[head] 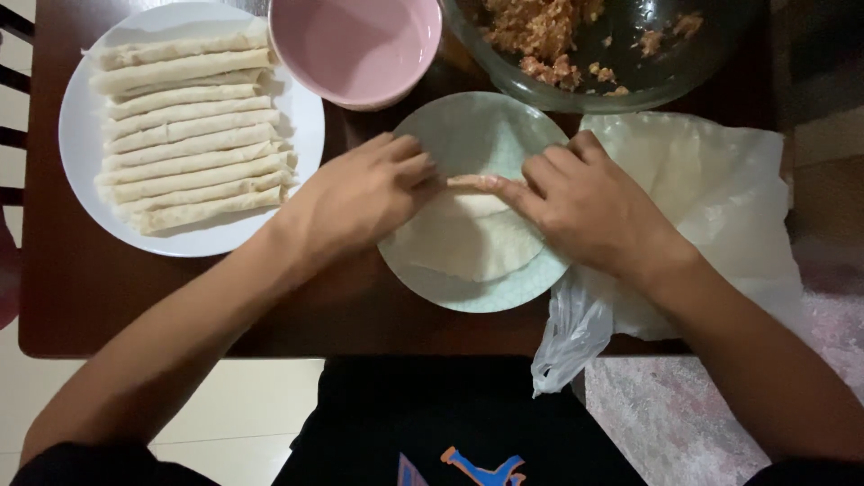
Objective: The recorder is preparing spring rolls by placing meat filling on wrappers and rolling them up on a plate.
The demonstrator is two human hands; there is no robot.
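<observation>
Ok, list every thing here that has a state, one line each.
Wrapper: flat on the pale plate, far edge partly rolled.
Pale plate: holds one wrapper.
White plate: full of finished rolls.
Pink bowl: empty.
Glass bowl: partly filled with filling.
Left hand: fingers on the roll.
Right hand: fingers on the roll.

The light is soft and even, coming from above, a little warm. The white plate is bright but not burnt out, and the pink bowl has a mild shine. Short soft shadows lie under both hands on the dark bench. The picture is mostly sharp; the lower corners look slightly soft.
</observation>
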